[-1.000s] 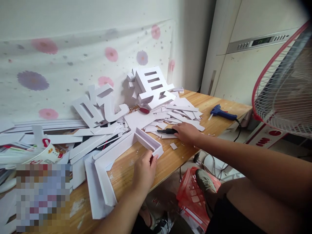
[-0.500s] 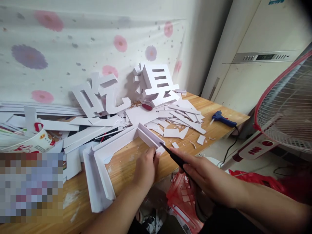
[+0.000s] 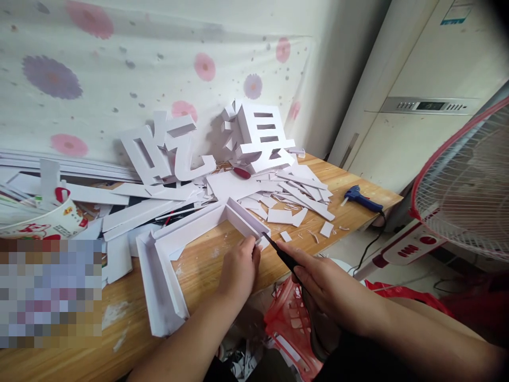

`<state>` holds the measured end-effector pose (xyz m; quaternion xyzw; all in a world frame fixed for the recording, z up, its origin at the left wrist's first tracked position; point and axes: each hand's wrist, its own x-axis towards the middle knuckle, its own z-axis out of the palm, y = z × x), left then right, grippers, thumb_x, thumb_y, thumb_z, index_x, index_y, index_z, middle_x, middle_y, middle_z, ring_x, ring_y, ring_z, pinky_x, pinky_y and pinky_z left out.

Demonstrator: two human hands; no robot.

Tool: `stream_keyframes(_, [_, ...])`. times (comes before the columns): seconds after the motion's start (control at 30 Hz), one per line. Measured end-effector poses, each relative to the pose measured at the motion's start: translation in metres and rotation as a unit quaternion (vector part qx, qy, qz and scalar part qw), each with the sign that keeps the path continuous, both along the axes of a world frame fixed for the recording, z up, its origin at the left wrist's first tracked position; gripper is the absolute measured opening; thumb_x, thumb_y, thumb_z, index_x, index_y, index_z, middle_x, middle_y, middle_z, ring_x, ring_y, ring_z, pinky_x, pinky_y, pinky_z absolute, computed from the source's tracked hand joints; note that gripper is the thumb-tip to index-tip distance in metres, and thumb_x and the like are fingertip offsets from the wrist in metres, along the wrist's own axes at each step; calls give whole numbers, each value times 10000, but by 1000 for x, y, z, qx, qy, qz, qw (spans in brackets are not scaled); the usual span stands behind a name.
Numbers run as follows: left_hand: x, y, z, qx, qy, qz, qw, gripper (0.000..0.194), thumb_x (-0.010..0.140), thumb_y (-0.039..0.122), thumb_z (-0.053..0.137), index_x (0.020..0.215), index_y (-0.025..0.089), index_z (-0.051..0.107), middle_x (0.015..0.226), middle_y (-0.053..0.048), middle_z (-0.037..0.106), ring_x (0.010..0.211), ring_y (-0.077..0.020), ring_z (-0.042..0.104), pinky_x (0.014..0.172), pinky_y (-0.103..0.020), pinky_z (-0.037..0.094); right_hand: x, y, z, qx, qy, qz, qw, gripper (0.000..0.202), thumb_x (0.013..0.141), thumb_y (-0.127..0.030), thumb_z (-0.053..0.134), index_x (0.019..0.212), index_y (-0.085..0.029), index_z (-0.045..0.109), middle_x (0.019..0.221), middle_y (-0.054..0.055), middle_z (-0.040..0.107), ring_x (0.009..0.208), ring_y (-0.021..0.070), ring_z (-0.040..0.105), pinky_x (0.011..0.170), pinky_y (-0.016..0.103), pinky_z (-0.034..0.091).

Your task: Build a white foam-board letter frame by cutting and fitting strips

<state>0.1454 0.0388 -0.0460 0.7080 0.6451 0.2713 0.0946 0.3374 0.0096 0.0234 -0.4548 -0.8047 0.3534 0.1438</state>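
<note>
A white foam-board frame (image 3: 194, 224), an angular channel with raised side walls, lies on the wooden table. My left hand (image 3: 242, 265) is closed at the frame's near right end, thumb and fingers pinching its wall. In my right hand (image 3: 318, 273) is a slim black knife-like tool (image 3: 284, 255), gripped with the index finger stretched along it. Its dark, narrow tip reaches the end of the channel, just beside my left fingertips. Whether the tip touches the board I cannot tell.
Behind stand two white foam-board characters (image 3: 264, 132), (image 3: 167, 151) among foam-board scraps (image 3: 280, 216). A blue glue gun (image 3: 362, 198) lies near the table's right edge. A paper tub (image 3: 47, 220) stands left, a fan (image 3: 463, 180) right. A red plastic bag (image 3: 288, 318) hangs below the table edge.
The view has shifted slightly. The tool's tip stays at the frame's end, and both hands keep their holds with little movement.
</note>
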Motion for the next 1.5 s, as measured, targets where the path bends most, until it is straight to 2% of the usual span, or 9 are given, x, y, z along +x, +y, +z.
stream_keyframes(0.13, [1,0,2,-4,4,5,1000,183,917,242,461,765,188,548,755,-58,657,704,-213,609,594,-280,326,1,1,1,-11,9,-6,1000,521,975,-159,313,1495,-165,292,541,-36,534,463,128,536,512,194,412])
stream_keyframes(0.33, [0,-1,2,-7,5,3,1000,166,906,217,473,763,183,549,749,-57,651,700,-210,599,598,-279,323,-1,3,2,-4,-18,9,1000,542,958,-149,345,1497,-148,287,611,-12,584,508,133,553,574,208,445])
stream_keyframes(0.5, [1,0,1,-5,2,5,1000,158,897,203,466,764,186,549,760,-55,653,707,-207,602,597,-276,326,-3,5,0,38,-30,11,999,543,949,-184,366,1490,-190,314,1032,91,650,932,202,622,808,291,479])
stream_keyframes(0.57, [1,0,1,-5,2,4,1000,154,895,201,464,768,189,551,763,-51,654,710,-205,605,598,-274,329,-3,5,-2,56,-45,13,997,538,952,-193,360,1488,-194,319,1071,100,644,1000,219,609,846,310,472])
stream_keyframes(0.7, [0,0,1,-6,2,2,1000,148,896,196,463,782,189,556,762,-50,654,715,-206,608,607,-276,334,-6,5,-4,111,-178,25,978,600,912,-139,390,1502,-163,282,934,103,667,828,235,653,688,292,483])
stream_keyframes(0.83, [0,0,1,-7,3,0,1000,172,907,223,459,764,190,550,759,-52,656,705,-207,603,602,-278,323,-11,5,-2,159,-300,54,939,743,821,-82,457,1519,-128,204,869,92,669,724,237,654,537,268,397])
stream_keyframes(1.03, [0,0,0,-10,5,2,1000,183,908,225,464,749,188,549,751,-52,660,688,-203,595,594,-277,309,-15,5,-1,218,-362,90,902,794,769,-61,476,1514,-135,212,742,62,656,632,237,648,454,279,228])
stream_keyframes(1.23, [0,-2,4,-19,8,5,1000,213,918,231,449,741,188,559,714,-46,657,663,-194,584,575,-271,287,-17,7,-2,218,-377,83,896,768,784,-64,464,1508,-119,217,723,72,648,625,231,642,455,256,261])
stream_keyframes(1.5, [-1,-5,2,-13,11,-23,1000,214,919,235,455,736,189,556,715,-34,639,663,-182,572,585,-261,296,-9,-2,-2,146,-307,38,939,687,871,-91,439,1515,-163,210,788,63,658,681,213,644,512,262,310])
